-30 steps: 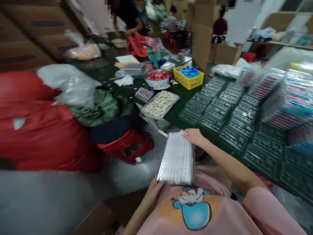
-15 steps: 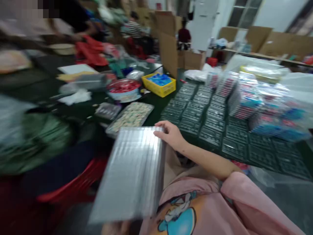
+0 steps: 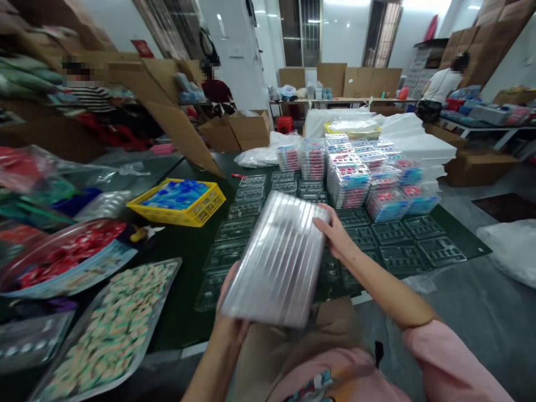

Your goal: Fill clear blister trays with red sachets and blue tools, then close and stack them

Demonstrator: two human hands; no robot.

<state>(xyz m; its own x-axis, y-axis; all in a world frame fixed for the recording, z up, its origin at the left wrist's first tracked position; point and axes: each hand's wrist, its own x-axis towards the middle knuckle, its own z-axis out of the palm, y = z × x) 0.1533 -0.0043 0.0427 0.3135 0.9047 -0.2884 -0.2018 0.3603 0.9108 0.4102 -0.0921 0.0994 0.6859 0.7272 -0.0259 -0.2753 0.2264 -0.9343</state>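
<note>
Between my two hands, tilted above my lap and the table edge, is a thick stack of clear plastic trays (image 3: 276, 262) with shiny ridged surfaces. My left hand (image 3: 231, 304) grips its lower left side, the fingers partly hidden behind it. At the upper right corner my right hand (image 3: 335, 231) is closed on the stack, thumb on the near face. Rows of clear blister trays (image 3: 393, 254) lie flat on the dark green table (image 3: 184, 312) beyond and beside the stack.
Left of me are a tray of small cream and green pieces (image 3: 121, 318), a tub of red pieces (image 3: 84, 257) and a yellow basket (image 3: 205, 204) of blue pieces. Filled packs (image 3: 349, 178) stand piled at the back right. Several people are farther off.
My view has swung right. The stack has risen from low beside my lap to over the table edge, and my left hand now shows on its side.
</note>
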